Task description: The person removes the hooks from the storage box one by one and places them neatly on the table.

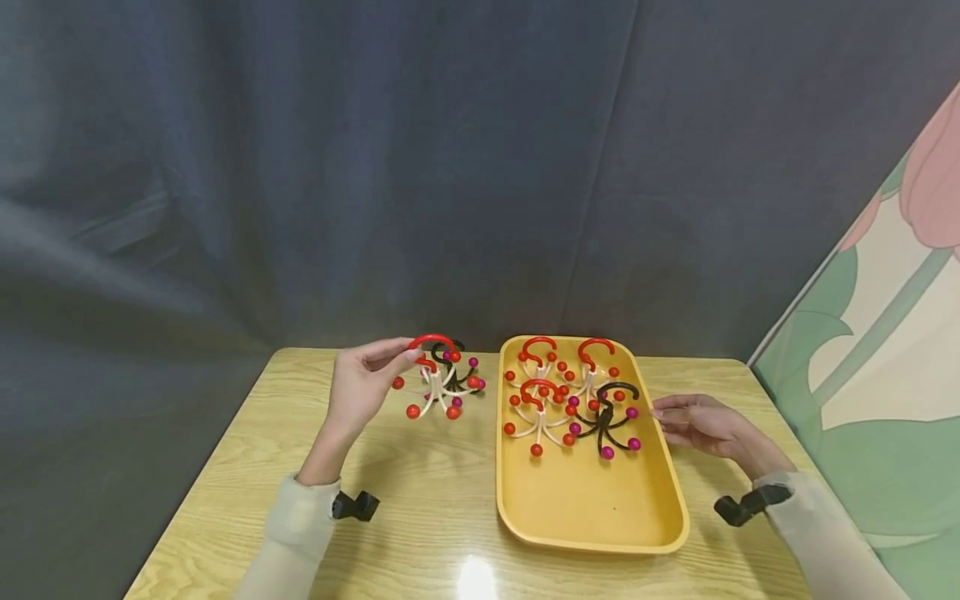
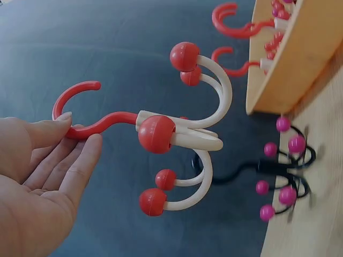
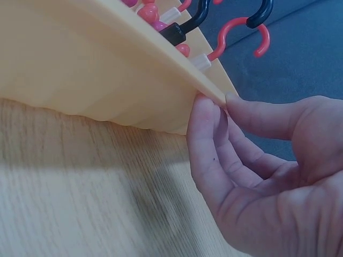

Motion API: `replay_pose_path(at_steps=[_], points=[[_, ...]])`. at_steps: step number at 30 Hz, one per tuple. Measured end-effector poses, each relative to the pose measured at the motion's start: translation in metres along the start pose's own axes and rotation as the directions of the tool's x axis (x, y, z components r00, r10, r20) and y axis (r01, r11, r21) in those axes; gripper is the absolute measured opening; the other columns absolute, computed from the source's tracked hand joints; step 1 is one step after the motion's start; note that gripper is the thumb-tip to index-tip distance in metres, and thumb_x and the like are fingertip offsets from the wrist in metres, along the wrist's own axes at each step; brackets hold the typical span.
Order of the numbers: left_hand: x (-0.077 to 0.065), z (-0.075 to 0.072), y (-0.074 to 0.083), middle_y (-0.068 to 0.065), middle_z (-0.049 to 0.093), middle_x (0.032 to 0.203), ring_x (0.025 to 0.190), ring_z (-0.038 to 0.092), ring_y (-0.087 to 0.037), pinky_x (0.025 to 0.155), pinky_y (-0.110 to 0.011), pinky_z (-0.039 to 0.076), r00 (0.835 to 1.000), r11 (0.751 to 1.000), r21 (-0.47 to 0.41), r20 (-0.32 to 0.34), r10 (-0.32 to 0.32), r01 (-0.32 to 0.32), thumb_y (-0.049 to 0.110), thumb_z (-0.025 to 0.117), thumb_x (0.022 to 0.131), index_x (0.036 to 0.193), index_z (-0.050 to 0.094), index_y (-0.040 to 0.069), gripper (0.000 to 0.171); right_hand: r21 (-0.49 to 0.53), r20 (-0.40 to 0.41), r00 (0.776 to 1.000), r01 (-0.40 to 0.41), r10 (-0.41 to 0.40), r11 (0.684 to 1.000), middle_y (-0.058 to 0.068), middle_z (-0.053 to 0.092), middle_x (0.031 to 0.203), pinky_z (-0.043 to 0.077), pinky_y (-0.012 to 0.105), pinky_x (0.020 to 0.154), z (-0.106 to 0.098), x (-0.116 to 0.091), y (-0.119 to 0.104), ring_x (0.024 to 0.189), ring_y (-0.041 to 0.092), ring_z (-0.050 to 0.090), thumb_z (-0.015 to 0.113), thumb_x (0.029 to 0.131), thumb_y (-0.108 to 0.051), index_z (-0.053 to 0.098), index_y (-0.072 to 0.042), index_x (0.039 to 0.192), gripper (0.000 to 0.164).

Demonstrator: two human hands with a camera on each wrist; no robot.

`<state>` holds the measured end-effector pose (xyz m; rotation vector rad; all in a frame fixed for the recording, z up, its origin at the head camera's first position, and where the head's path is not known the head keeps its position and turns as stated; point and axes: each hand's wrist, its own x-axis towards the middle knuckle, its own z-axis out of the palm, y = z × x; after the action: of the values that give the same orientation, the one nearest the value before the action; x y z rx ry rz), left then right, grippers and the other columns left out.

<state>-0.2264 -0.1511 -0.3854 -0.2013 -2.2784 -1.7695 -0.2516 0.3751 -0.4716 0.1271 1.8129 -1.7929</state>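
Head view looks forward and down over the pale wood-grain table [image 1: 420, 517] to its far edge; close wrist views also face forward, sharing the yellow round-cornered plastic tray [image 1: 585, 512].

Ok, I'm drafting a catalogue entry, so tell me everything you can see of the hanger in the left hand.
The hanger has a glossy red hook, a short white stem and curved white arms tipped with red balls, at least five showing; it looks like plastic. The left hand pinches it by the hook, holding it above the table, hook uppermost, left of the yellow tray in the head view.
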Motion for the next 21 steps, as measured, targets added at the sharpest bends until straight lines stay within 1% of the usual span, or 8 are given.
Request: replay_pose_path(at_steps=[6, 8, 10, 13, 17, 19, 21], points=[[0.005, -0.017, -0.012, -0.013, 0.082, 0.108, 0.087, 0.079, -0.003, 0.073, -0.029, 0.061, 0.997, 0.998, 0.018, -0.064, -0.052, 0.054, 0.029, 0.084, 0.091, 0.116, 0.081, 0.009, 0.032, 0.028, 0.048, 0.999, 0.019, -0.02, 0.999, -0.001, 0.079, 0.107, 0.065, 0.031, 0.087, 0.0, -0.001, -0.001, 0.096, 0.013, 0.077, 0.057, 0.108, -0.007, 0.069, -0.007, 0.119, 0.017], [0.007, -0.021, -0.015, -0.011, 0.083, 0.108, 0.088, 0.079, -0.003, 0.073, -0.029, 0.06, 0.994, 0.997, 0.025, -0.079, -0.074, 0.076, 0.03, 0.085, 0.091, 0.117, 0.081, 0.01, 0.033, 0.031, 0.05, 0.999, 0.019, -0.021, 0.999, -0.001, 0.079, 0.107, 0.065, 0.031, 0.087, 0.0, -0.001, -0.001, 0.096, 0.013, 0.077, 0.057, 0.108, -0.007, 0.07, -0.007, 0.118, 0.017], [0.008, -0.024, -0.018, -0.008, 0.083, 0.108, 0.089, 0.079, -0.003, 0.077, -0.028, 0.061, 0.991, 0.995, 0.019, -0.087, -0.097, 0.099, 0.03, 0.085, 0.091, 0.118, 0.081, 0.01, 0.035, 0.032, 0.046, 0.999, 0.017, -0.019, 0.999, -0.001, 0.079, 0.107, 0.065, 0.031, 0.087, -0.001, -0.002, -0.001, 0.095, 0.013, 0.077, 0.057, 0.108, -0.007, 0.07, -0.007, 0.118, 0.016], [0.011, -0.028, -0.023, -0.005, 0.083, 0.106, 0.088, 0.079, -0.002, 0.077, -0.025, 0.062, 0.989, 0.994, 0.003, -0.095, -0.109, 0.11, 0.03, 0.085, 0.091, 0.12, 0.08, 0.008, 0.037, 0.031, 0.039, 0.999, 0.016, -0.018, 0.999, -0.001, 0.08, 0.106, 0.065, 0.031, 0.087, -0.002, -0.001, 0.0, 0.095, 0.014, 0.077, 0.057, 0.108, -0.007, 0.07, -0.008, 0.117, 0.016], [0.014, -0.033, -0.031, -0.01, 0.082, 0.108, 0.086, 0.078, 0.0, 0.071, -0.023, 0.061, 0.99, 0.995, 0.022, -0.106, -0.097, 0.1, 0.027, 0.083, 0.093, 0.12, 0.079, 0.005, 0.035, 0.026, 0.025, 1.0, 0.01, -0.01, 1.0, -0.001, 0.08, 0.106, 0.065, 0.032, 0.087, -0.002, 0.0, 0.0, 0.095, 0.014, 0.077, 0.059, 0.107, -0.008, 0.071, -0.009, 0.116, 0.015], [0.016, -0.034, -0.035, -0.015, 0.081, 0.111, 0.085, 0.077, 0.002, 0.07, -0.025, 0.061, 0.989, 0.994, 0.044, -0.112, -0.096, 0.101, 0.025, 0.082, 0.094, 0.12, 0.079, 0.004, 0.034, 0.022, 0.022, 1.0, 0.005, -0.005, 1.0, 0.0, 0.08, 0.107, 0.065, 0.032, 0.088, -0.003, 0.001, 0.001, 0.096, 0.014, 0.078, 0.059, 0.107, -0.009, 0.071, -0.009, 0.117, 0.015], [0.018, -0.035, -0.039, -0.019, 0.079, 0.113, 0.082, 0.076, 0.005, 0.069, -0.022, 0.06, 0.989, 0.993, 0.05, -0.115, -0.097, 0.103, 0.022, 0.08, 0.095, 0.121, 0.078, 0.003, 0.032, 0.024, 0.02, 1.0, 0.001, -0.002, 1.0, 0.0, 0.079, 0.107, 0.064, 0.032, 0.088, -0.003, 0.002, 0.001, 0.096, 0.014, 0.078, 0.06, 0.107, -0.01, 0.069, -0.008, 0.118, 0.014]])
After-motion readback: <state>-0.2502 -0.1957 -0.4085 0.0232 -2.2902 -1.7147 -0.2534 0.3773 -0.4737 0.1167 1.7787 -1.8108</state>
